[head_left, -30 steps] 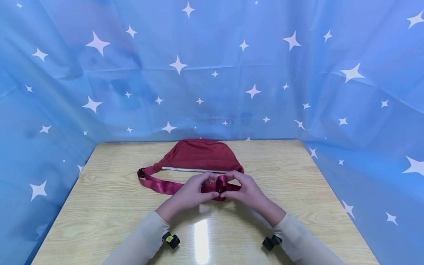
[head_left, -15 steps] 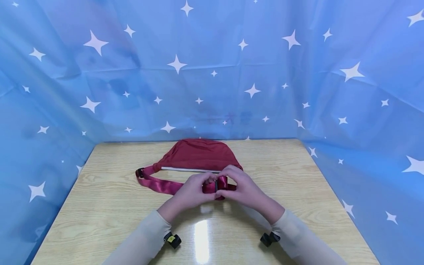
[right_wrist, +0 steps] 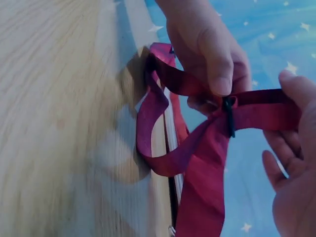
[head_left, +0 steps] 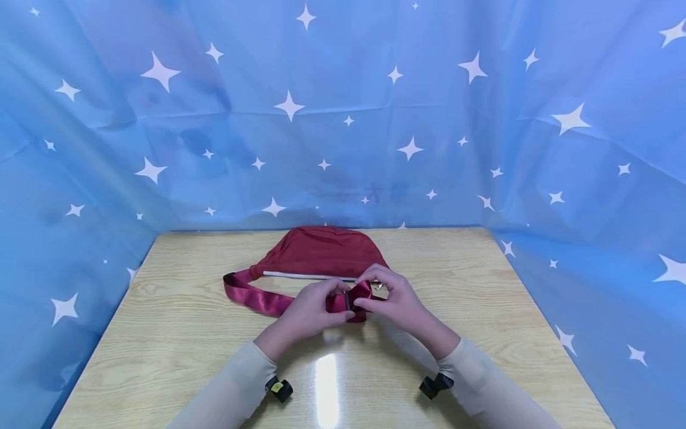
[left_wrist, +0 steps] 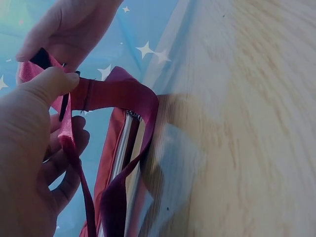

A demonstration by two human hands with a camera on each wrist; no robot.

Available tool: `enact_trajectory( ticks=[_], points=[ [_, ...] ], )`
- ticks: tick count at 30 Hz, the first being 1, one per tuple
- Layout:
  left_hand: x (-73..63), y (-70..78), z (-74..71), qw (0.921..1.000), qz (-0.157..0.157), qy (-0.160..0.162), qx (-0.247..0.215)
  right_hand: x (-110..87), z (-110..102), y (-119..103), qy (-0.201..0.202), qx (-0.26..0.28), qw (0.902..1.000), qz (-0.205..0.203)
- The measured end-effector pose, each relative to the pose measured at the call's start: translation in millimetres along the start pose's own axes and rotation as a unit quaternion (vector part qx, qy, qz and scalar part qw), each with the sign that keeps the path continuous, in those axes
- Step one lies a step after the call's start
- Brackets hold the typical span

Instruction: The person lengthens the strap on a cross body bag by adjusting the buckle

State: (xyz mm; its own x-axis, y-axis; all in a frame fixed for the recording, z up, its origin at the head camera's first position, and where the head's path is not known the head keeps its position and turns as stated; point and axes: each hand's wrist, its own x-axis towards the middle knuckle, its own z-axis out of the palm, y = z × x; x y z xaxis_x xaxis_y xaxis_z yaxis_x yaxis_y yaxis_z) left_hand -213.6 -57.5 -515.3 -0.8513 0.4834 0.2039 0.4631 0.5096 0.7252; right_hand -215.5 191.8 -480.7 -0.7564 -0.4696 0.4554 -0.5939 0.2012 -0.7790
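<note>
A dark red waist bag (head_left: 327, 252) lies on the table with its zip side toward me. Its shiny strap (head_left: 259, 301) runs from the left side round to the front, where both hands hold it up. My left hand (head_left: 311, 307) pinches a black slider buckle (right_wrist: 228, 117) and the strap beside it between thumb and fingers. Just right of the slider, my right hand (head_left: 399, 302) pinches a loop of the strap (right_wrist: 266, 114) that passes through it. In the left wrist view, the slider is partly hidden behind the left thumb (left_wrist: 57, 84).
A wooden table (head_left: 187, 357) lies under everything. Behind and beside it hangs a blue curtain (head_left: 343, 137) with white stars. A metal zip pull (head_left: 379, 286) shows near the right hand. Each sleeve carries a small black wrist camera (head_left: 280, 388).
The right hand has shifted slightly, tilting the strap loop, and the zip pull has come into sight. At the left bend the strap has turned, showing less of its black fitting. The left hand barely moved.
</note>
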Motion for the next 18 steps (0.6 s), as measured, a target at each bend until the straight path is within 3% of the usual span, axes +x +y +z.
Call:
enact_trajectory(
  ticks=[3,6,9,12,14,18],
  points=[
    [0.4,-0.9,0.0,0.9997,0.012,0.013,0.015,2.1,-5.4,-3.8,-0.029,-0.028,0.9991,0.011],
    [0.2,-1.2,0.3,0.9996,0.018,0.015,0.017,6.9,-9.5,-11.6,-0.083,-0.118,0.9894,0.015],
    [-0.3,-0.8,0.0,0.9996,0.016,0.012,0.022,14.0,-9.3,-19.7,-0.137,-0.241,0.9608,-0.013],
    [-1.1,-0.6,0.3,0.9992,0.016,0.009,0.034,19.1,-6.0,-25.2,-0.165,-0.317,0.9325,-0.053],
    [-1.3,-0.6,0.6,0.9991,0.018,0.008,0.038,20.4,-4.0,-27.2,-0.164,-0.319,0.9313,-0.067],
    [-1.0,-1.1,0.9,0.9993,0.019,0.009,0.030,19.9,-1.6,-26.3,-0.123,-0.253,0.9566,-0.075]
  ],
)
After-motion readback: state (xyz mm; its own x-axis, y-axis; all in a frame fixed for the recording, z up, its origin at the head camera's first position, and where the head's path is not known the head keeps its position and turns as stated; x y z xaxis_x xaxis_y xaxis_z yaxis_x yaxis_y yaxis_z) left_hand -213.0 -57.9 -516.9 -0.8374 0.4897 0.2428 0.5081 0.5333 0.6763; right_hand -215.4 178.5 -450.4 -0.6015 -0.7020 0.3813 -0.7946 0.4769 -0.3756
